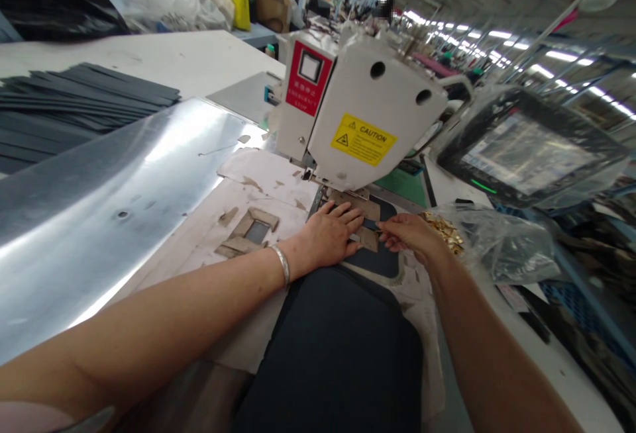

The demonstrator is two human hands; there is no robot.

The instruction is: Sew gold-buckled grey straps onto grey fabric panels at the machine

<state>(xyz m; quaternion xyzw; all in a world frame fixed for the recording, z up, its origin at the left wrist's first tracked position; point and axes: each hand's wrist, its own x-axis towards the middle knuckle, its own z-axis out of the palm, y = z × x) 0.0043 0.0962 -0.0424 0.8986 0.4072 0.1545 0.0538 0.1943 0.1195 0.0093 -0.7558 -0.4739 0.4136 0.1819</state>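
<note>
My left hand [332, 231] lies flat, fingers stretched out, on a brown template [365, 211] under the head of a white sewing machine [358, 112]. My right hand [410, 234] is beside it, fingers pinched on a small dark strap piece [370, 225] at the template's edge. A large dark fabric panel [338, 347] lies in front of both hands, running from under the template toward me. A silver bangle [282, 264] is on my left wrist.
A shiny metal sheet [99, 201] covers the table at left, with a stack of dark strips [74, 105] behind it. A plastic bag of gold metal parts [447, 231] sits right of my right hand. A plastic-covered control screen [531, 151] stands at right.
</note>
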